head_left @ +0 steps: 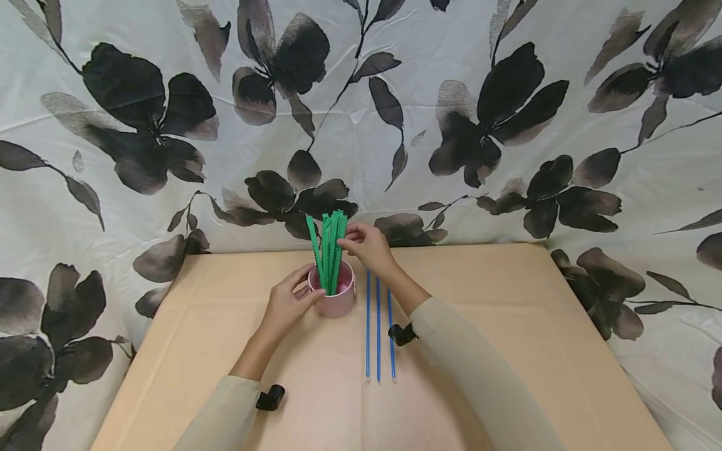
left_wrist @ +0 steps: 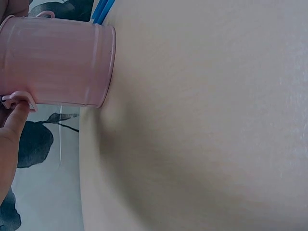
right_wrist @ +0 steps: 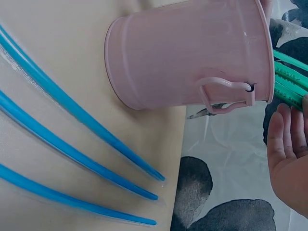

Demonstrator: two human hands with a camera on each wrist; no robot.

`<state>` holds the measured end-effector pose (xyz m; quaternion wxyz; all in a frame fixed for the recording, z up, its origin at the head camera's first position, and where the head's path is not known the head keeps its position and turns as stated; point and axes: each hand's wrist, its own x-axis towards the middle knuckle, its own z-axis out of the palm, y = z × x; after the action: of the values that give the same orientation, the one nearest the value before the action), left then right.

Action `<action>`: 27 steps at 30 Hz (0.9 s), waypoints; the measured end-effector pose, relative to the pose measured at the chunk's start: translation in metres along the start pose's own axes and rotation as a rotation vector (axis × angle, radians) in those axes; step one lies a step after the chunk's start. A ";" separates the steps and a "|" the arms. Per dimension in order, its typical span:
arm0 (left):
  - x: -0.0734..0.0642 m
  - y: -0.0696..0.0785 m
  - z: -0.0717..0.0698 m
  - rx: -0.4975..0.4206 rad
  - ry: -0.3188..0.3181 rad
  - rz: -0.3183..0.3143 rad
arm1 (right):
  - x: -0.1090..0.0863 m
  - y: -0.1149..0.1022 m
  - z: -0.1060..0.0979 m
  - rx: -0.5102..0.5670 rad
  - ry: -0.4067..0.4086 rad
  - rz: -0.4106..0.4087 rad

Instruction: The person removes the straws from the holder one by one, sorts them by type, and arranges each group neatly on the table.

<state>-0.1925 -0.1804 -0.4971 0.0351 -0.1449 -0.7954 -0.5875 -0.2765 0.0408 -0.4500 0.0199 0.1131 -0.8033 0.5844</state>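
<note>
A small pink metal pail (head_left: 336, 307) with a loop handle on each side stands on the table. Several flat green sticks with printing along them (head_left: 328, 247) rise out of its mouth. My left hand (head_left: 286, 302) holds the pail from the left, thumb along the front rim, a finger at the side handle (left_wrist: 23, 96). With thumb and fingers, my right hand (head_left: 369, 248) pinches the green sticks at the right of the bunch, above the rim. Its other fingers (right_wrist: 285, 127) are bent close beside the pail's mouth.
Three thin blue sticks (head_left: 378, 332), with clear film along them in the right wrist view, lie side by side right of the pail, under my right forearm. The tan tabletop (head_left: 225, 326) ends just behind the pail. A white cloth with dark flowers (head_left: 355, 144) hangs behind.
</note>
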 end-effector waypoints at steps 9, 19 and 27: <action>0.000 0.001 0.000 0.004 -0.002 -0.008 | -0.003 -0.002 -0.006 0.022 0.023 -0.038; 0.000 0.001 0.000 0.019 0.006 -0.028 | -0.008 -0.019 -0.027 -0.004 0.061 -0.094; 0.000 0.000 0.000 0.030 0.003 -0.032 | -0.011 -0.037 -0.050 0.238 0.041 -0.131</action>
<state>-0.1925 -0.1803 -0.4969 0.0291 -0.1306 -0.8064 -0.5761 -0.2630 0.0791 -0.4012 0.0609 0.1549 -0.7186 0.6752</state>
